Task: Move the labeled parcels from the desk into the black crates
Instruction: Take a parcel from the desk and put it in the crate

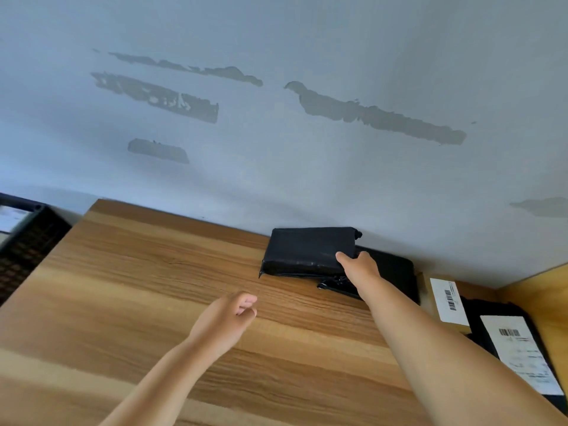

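Observation:
A black plastic-wrapped parcel (307, 252) is tilted up off the wooden desk (138, 287) near the wall, no label showing on its visible side. My right hand (359, 267) grips its right edge, thumb on top. Under it lies another flat black parcel (396, 275). My left hand (230, 318) hovers over the middle of the desk, fingers loosely curled, holding nothing. A black crate (27, 241) stands off the desk's left end, with something white inside.
At the right end of the desk lie a brown box with a white barcode label (448, 302) and a black parcel with a large white label (519, 352). A grey wall with peeled patches (276, 149) runs right behind the desk.

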Available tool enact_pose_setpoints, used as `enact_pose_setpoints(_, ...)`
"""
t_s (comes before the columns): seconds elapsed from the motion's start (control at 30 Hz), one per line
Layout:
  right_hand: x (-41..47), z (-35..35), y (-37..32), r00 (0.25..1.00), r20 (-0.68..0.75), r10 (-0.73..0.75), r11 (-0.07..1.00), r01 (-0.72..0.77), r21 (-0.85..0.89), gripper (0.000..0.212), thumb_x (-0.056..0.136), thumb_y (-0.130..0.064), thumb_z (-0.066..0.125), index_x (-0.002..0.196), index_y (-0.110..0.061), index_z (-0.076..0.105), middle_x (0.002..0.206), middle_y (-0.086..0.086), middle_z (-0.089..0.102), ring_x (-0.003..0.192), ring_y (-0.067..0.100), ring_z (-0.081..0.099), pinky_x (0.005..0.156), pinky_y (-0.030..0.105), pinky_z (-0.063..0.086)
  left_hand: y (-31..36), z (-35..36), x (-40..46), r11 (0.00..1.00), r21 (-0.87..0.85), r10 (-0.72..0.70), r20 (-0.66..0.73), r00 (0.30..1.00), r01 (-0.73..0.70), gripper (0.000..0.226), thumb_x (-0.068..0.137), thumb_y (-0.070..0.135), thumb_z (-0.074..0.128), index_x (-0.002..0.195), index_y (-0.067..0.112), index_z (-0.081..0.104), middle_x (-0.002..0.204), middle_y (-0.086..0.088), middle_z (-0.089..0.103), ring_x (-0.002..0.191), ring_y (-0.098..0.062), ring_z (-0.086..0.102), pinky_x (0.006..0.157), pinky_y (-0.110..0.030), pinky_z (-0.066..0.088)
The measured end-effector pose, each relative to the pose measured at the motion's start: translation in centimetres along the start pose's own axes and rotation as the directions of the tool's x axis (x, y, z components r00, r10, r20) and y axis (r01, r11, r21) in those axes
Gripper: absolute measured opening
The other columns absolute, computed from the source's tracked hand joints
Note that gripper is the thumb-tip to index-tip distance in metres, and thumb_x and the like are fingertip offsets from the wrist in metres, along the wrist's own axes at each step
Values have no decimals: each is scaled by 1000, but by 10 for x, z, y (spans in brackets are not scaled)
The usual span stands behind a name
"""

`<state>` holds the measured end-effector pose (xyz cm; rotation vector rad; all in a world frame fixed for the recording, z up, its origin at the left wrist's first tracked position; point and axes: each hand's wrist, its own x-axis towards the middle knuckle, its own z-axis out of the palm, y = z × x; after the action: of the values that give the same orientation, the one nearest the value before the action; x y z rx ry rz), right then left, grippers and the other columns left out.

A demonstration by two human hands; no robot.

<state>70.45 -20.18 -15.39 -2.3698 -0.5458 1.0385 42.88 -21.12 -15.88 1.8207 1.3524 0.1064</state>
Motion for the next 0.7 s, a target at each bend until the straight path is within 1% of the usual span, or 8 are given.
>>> enact_pose_setpoints(0.07, 2, 1, 3, 999, 16, 40, 995, -42, 94, 67, 92, -36, 61, 142, -3, 33, 115, 9, 49, 89, 22, 51, 79, 36, 44, 1, 3, -1, 1000, 1, -1, 1, 1000, 1, 37, 98, 32, 47, 133, 26, 51, 132, 12, 57, 113, 1, 54, 90, -19, 48)
enact_pose_setpoints(0.13, 2, 1, 6, 998, 25, 66, 978, -69, 196, 63, 87, -33, 68, 133, -1, 40, 118, 9, 50, 101, 26, 51, 90, 39, 47, 4, 4, -2, 1000, 3, 0, 0, 1000, 0, 36, 98, 32, 47, 134, 26, 51, 132, 12, 56, 107, 2, 57, 86, -21, 52)
enact_pose_setpoints(0.17, 1, 0, 7, 997, 24, 67, 971, -71, 230, 56, 86, -32, 71, 124, -2, 43, 115, 9, 50, 101, 25, 50, 92, 40, 47, 6, 4, -3, 1000, 2, -2, 1, 1000, 2, 37, 98, 32, 47, 134, 27, 50, 132, 13, 56, 103, 3, 58, 83, -21, 54)
enact_pose_setpoints(0.27, -10, -9, 7, 1000, 5, 20, 973, -21, 231, 43, 83, -31, 74, 104, -10, 44, 97, 3, 52, 91, 22, 50, 81, 37, 43, 13, -1, -4, 1000, -8, 11, -13, 1000, -11, 39, 97, 31, 48, 136, 26, 48, 134, 11, 55, 110, 2, 55, 82, -18, 52)
enact_pose_setpoints(0.33, -18, -20, 6, 999, 0, -47, 977, 46, 209, 43, 80, -31, 77, 105, -10, 49, 98, 4, 56, 89, 19, 54, 78, 35, 44, 19, -6, -5, 1000, -18, 23, -37, 999, -24, 47, 96, 31, 50, 141, 25, 41, 138, 11, 52, 113, 0, 54, 85, -22, 51)
enact_pose_setpoints(0.43, -38, -42, -1, 988, 12, -154, 971, 149, 186, 43, 78, -29, 78, 106, -11, 51, 97, -1, 57, 87, 13, 54, 77, 30, 42, 30, -16, -8, 998, -14, 52, -77, 996, -53, 60, 93, 33, 55, 147, 26, 30, 144, 10, 45, 108, -3, 58, 77, -20, 53)
enact_pose_setpoints(0.53, -60, -66, -11, 963, 50, -263, 951, 251, 182, 41, 79, -27, 77, 110, -15, 52, 107, -1, 57, 99, 16, 55, 79, 28, 42, 45, -28, -15, 997, -24, 76, -108, 991, -79, 63, 91, 34, 57, 146, 29, 27, 144, 7, 45, 98, -7, 60, 82, -30, 57)
enact_pose_setpoints(0.7, -108, -106, -38, 903, 107, -416, 885, 375, 275, 30, 82, -22, 74, 107, -18, 57, 111, 2, 63, 97, 14, 60, 85, 31, 46, 79, -53, -32, 992, -4, 122, -129, 984, -124, 72, 88, 37, 59, 149, 27, 21, 147, 5, 38, 125, -14, 48, 96, -36, 48)
